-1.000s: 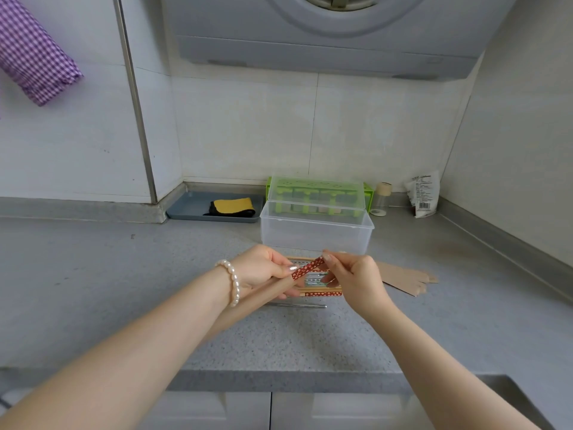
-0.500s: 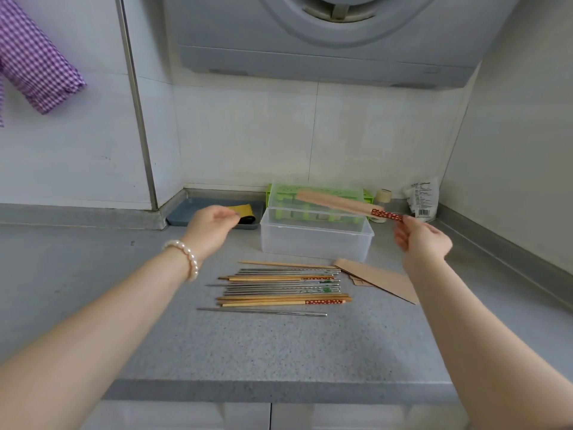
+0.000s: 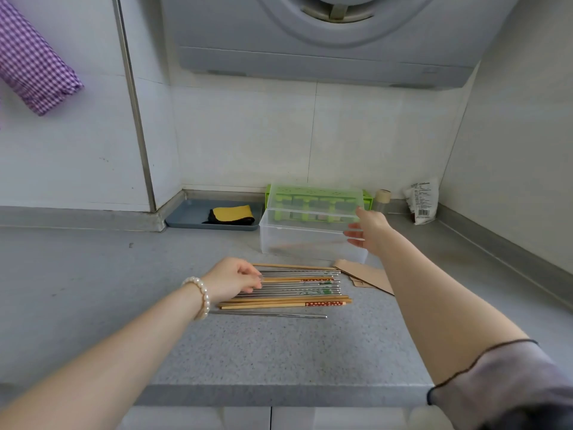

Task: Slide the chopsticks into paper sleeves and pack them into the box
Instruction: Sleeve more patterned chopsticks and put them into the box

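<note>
Several wooden and metal chopsticks [image 3: 297, 290] lie side by side on the grey counter, one metal chopstick [image 3: 269, 314] apart at the front. My left hand [image 3: 235, 279] rests curled over their left ends, fingertips on the metal ones; any grip is hidden. Brown paper sleeves [image 3: 366, 276] lie right of the pile. Behind stands the clear plastic box [image 3: 279, 240] with a sleeved pair [image 3: 297, 246] faintly visible inside. My right hand [image 3: 369, 231] is at the box's right end, fingers spread and holding nothing.
A green container [image 3: 310, 193] stands behind the clear box. A blue tray [image 3: 186, 217] with a yellow cloth [image 3: 231, 212] sits at the back left, a small jar [image 3: 383, 200] and a packet [image 3: 423, 203] at the back right. The counter's front edge [image 3: 279, 395] is near me.
My right hand carried the sleeved chopsticks to the box and let them go inside. My left hand dropped from the tray area onto the left ends of the chopstick pile.
</note>
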The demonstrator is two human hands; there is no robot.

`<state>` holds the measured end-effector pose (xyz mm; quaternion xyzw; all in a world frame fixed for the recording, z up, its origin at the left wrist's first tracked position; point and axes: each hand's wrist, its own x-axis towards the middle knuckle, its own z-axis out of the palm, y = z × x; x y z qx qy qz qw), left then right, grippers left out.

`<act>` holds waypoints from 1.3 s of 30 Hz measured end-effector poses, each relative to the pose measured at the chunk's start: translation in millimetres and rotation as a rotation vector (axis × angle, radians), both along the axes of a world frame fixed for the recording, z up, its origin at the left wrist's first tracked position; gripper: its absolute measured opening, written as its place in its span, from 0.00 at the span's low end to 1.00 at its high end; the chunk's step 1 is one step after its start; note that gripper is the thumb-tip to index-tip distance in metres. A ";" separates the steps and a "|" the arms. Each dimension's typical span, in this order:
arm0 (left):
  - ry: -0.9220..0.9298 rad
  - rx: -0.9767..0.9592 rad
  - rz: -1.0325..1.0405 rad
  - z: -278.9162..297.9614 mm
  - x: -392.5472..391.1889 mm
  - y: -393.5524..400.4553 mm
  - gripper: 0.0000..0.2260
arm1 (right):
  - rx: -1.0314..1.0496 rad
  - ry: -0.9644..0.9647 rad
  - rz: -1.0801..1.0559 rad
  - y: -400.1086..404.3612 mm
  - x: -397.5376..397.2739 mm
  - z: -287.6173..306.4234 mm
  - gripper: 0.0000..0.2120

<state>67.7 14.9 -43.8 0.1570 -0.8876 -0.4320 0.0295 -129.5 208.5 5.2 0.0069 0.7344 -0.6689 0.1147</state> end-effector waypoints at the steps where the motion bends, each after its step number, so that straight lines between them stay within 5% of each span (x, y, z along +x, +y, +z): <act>1: -0.004 0.011 0.000 -1.8 -0.4 -0.3 0.08 | -0.030 0.036 0.000 2.2 -1.3 -2.7 0.21; 3: -0.012 0.011 -0.004 -4.8 -0.7 -1.0 0.08 | 0.001 0.168 -0.068 10.9 -3.9 -8.6 0.24; 6: -0.007 -0.010 -0.014 -8.5 -1.7 -2.6 0.04 | 0.237 0.313 -0.143 30.2 -8.1 -19.5 0.16; 9: -0.001 -0.060 -0.029 -10.5 -4.3 -0.8 0.03 | 0.611 0.298 0.090 51.4 -7.4 -34.6 0.09; 13: 0.010 -0.150 -0.042 -12.2 -7.5 6.2 0.05 | 1.156 0.368 0.312 65.4 -6.4 -61.7 0.12; 19: 0.015 -0.141 -0.062 -12.0 -6.2 8.7 0.04 | 1.294 0.456 0.332 69.0 -8.8 -81.2 0.14; 26: 0.009 -0.123 -0.080 -9.8 -4.4 10.8 0.04 | 1.245 0.499 0.309 72.1 -17.0 -85.1 0.10; 31: 0.060 -0.056 -0.047 -6.1 -3.6 21.1 0.06 | 0.965 0.899 -0.073 69.8 7.5 -69.4 0.09; 35: 0.189 0.185 0.005 1.3 -7.8 34.6 0.05 | 0.351 0.522 0.258 35.2 52.9 -32.3 0.13; 39: 0.369 0.598 0.082 12.6 -13.6 53.7 0.05 | 0.042 0.250 0.558 7.4 93.1 -24.7 0.10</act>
